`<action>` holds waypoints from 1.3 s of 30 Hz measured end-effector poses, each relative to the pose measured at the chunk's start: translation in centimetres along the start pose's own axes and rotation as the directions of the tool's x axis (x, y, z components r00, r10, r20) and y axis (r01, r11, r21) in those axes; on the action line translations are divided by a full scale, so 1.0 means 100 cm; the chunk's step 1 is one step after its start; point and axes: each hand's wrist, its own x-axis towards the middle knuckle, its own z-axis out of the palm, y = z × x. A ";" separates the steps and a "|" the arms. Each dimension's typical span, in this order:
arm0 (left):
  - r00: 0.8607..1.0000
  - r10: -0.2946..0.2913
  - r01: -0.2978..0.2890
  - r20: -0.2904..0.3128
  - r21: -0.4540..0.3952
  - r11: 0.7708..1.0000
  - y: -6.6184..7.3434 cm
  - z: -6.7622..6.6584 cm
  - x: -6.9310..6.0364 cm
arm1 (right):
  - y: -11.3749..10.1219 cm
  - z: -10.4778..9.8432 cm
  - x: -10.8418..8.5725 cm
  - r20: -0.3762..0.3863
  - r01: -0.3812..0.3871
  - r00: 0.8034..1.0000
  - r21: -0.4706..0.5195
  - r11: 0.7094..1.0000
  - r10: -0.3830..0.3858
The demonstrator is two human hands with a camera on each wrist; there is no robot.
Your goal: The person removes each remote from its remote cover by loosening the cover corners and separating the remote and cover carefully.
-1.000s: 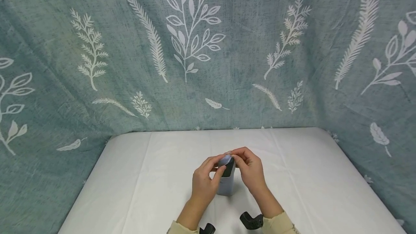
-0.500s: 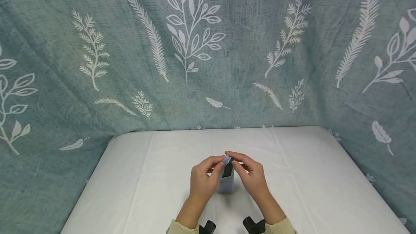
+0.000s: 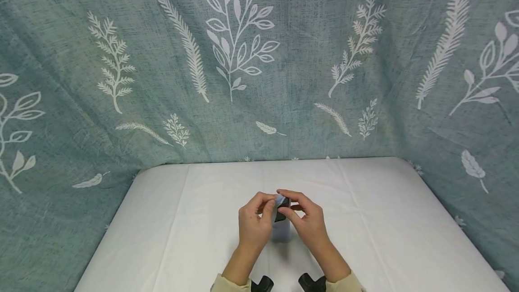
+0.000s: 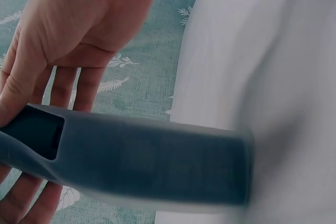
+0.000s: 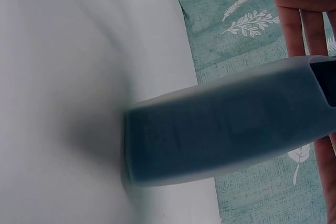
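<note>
A translucent blue-grey sleeve-like case (image 3: 281,233) stands upright on the white table between both hands. A dark insert (image 3: 281,216) shows through the cut-out near its top; what kind of thing it is I cannot tell. My left hand (image 3: 253,224) pinches the upper rim between thumb and fingers on the left side. On the right, my right hand (image 3: 307,221) holds the top edge, its thumb lying across the dark cut-out. Both wrist views show the case's long, smooth side (image 4: 157,161) and its lower end at the cloth. Some fingers are hidden behind it.
A white cloth covers the table (image 3: 194,238). Behind and beside it hangs a green curtain (image 3: 300,57) with white leaf prints. Black wrist mounts (image 3: 262,284) sit under both beige sleeves.
My right thumb has moved left and down, onto the dark cut-out. The fingers of both hands have shifted slightly along the rim; the case stays standing in place.
</note>
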 end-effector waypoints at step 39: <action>0.969 -0.245 0.245 0.018 -0.089 0.965 -0.003 -0.003 0.012 | 0.001 0.005 -0.002 -0.031 -0.007 0.999 -0.027 1.000 0.006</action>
